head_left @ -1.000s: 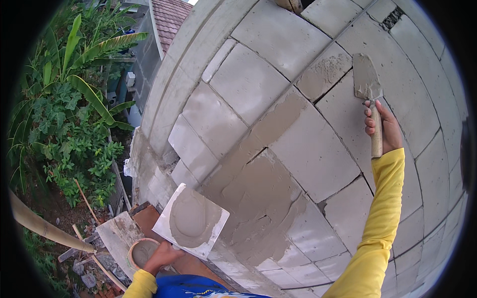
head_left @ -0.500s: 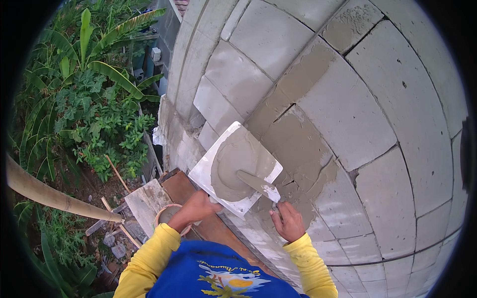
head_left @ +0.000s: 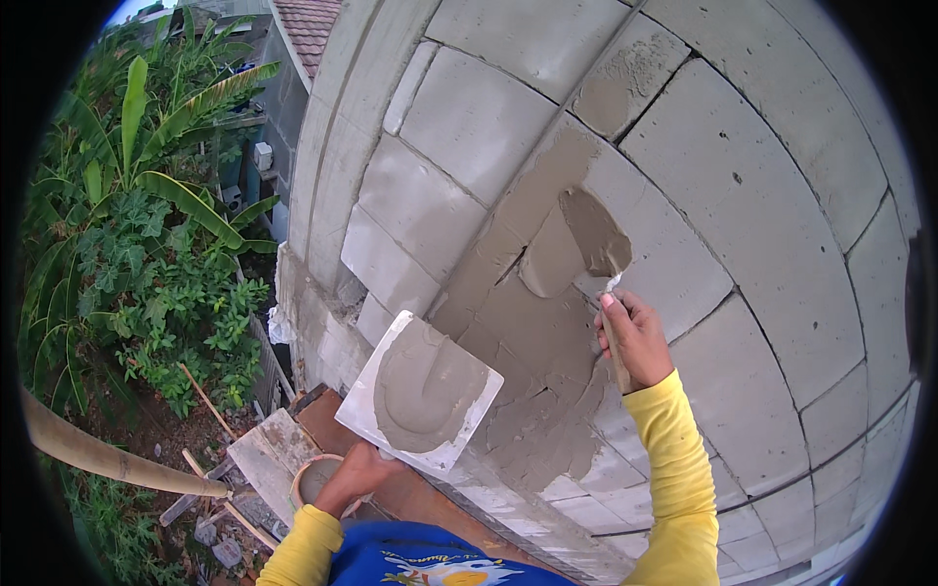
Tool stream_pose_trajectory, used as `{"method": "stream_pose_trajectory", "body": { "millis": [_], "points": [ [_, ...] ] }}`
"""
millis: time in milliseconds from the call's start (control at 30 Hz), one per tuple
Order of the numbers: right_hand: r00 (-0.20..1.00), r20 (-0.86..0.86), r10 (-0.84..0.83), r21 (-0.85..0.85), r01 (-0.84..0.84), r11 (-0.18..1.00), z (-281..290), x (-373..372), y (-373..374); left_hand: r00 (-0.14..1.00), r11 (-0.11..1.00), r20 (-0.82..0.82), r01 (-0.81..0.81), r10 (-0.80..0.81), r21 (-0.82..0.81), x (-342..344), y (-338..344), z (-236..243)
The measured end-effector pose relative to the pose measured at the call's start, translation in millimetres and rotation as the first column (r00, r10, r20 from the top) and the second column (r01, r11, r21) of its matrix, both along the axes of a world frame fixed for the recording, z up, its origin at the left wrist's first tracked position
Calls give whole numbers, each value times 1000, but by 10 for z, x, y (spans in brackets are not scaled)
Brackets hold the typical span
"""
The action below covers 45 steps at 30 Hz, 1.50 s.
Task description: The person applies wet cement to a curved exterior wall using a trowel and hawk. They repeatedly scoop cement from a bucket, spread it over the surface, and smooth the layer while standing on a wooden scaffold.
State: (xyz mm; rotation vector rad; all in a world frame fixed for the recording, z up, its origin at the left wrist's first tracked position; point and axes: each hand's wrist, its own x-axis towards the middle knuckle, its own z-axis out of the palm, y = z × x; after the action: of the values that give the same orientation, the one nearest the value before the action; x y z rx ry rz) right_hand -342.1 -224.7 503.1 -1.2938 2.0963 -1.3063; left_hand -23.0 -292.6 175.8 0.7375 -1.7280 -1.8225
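Observation:
My left hand (head_left: 363,476) is closed under the near side of a white square hawk board (head_left: 363,402), holding it out level beside the wall. A rounded bed of wet grey mortar (head_left: 420,396) lies on the board, with a scooped groove in it. Higher up and to the right, my right hand (head_left: 637,337) grips the handle of a trowel (head_left: 598,234). Its blade, dark with mortar, is at the block wall (head_left: 684,215), beside a smooth fresh patch (head_left: 553,258). Spread mortar (head_left: 532,332) covers the blocks and joints around and below it.
A bucket of mortar (head_left: 318,479) stands on brown planks (head_left: 415,498) near my left forearm. To the left, a thick bamboo pole (head_left: 117,457) slants over rubble and loose sticks. Banana plants (head_left: 147,186) and bushes grow lower down, beyond the wall's end.
The trowel has left the mortar on the hawk and moved up and right to the wall with my right hand. A groove now shows in the hawk's mortar. My view has shifted slightly.

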Motion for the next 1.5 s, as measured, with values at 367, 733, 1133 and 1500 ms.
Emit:
{"method": "stream_pose_trajectory", "body": {
  "millis": [367, 733, 1133, 1500],
  "points": [
    [1000, 9, 23, -539, -14, 842, 2134, -197, 479, 998, 995, 67, -19, 13, 98, 193, 142, -597],
    [712, -667, 220, 402, 94, 911, -774, -98, 222, 998, 986, 66, -24, 14, 166, 389, 230, -401],
    [975, -215, -52, -315, -19, 949, 1587, 55, -319, 993, 996, -114, 4, 7, 93, 177, 382, -198],
    [965, 231, 121, -480, 5, 877, 530, -286, 337, 993, 986, 83, 66, -79, 154, -216, 497, 93]
  ]
}}
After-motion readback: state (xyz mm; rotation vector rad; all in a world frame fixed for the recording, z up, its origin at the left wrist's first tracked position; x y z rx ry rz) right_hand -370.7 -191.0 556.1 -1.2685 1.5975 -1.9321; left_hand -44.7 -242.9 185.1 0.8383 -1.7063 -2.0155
